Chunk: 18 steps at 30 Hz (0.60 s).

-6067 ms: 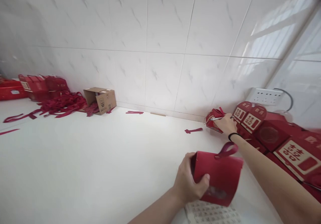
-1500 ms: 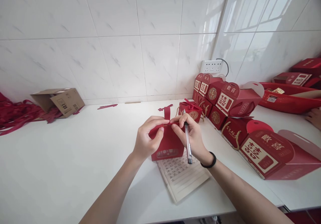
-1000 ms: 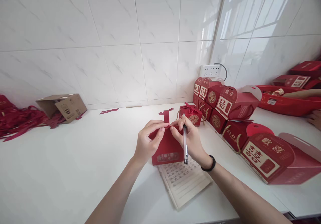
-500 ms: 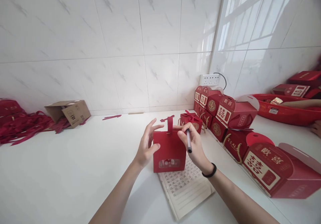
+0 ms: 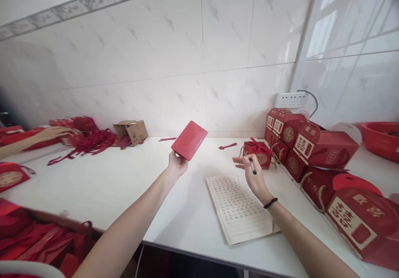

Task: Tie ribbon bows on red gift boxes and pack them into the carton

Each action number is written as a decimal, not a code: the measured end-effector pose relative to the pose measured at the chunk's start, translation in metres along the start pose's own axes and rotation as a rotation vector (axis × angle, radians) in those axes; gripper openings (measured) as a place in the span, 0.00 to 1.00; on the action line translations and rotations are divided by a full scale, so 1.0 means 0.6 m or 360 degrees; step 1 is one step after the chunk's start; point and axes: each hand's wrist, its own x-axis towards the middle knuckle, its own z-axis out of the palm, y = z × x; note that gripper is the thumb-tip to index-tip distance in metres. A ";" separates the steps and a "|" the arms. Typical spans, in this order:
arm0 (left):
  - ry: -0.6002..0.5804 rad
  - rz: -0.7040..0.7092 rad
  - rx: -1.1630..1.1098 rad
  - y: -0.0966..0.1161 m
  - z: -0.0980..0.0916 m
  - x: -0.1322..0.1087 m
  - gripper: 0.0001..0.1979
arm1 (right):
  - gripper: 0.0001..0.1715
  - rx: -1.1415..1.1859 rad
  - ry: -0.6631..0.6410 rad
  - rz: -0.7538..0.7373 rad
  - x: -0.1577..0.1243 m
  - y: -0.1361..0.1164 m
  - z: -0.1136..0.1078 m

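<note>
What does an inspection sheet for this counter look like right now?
Surface: white counter, smooth.
Work items: red box raised off the counter; pen; notebook lying flat.
Clutter: red ribbons, tipped cardboard box, stacked gift boxes.
Hands: left hand grips the red box; right hand holds the pen near the notebook.
Cables: one cable at the wall socket.
Surroundings: tiled wall; another person's hand far left.
</note>
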 end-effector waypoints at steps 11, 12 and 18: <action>0.0175 0.0205 0.0217 0.109 -0.076 -0.152 0.04 | 0.15 -0.1036 -0.0710 -0.0383 -0.013 0.020 -0.008; 0.0176 0.0211 0.0231 0.115 -0.087 -0.169 0.04 | 0.15 -0.1042 -0.0718 -0.0372 -0.012 0.024 -0.008; 0.0231 0.0301 0.0270 0.153 -0.170 -0.254 0.05 | 0.20 -0.0920 -0.0905 -0.0202 0.000 0.077 -0.023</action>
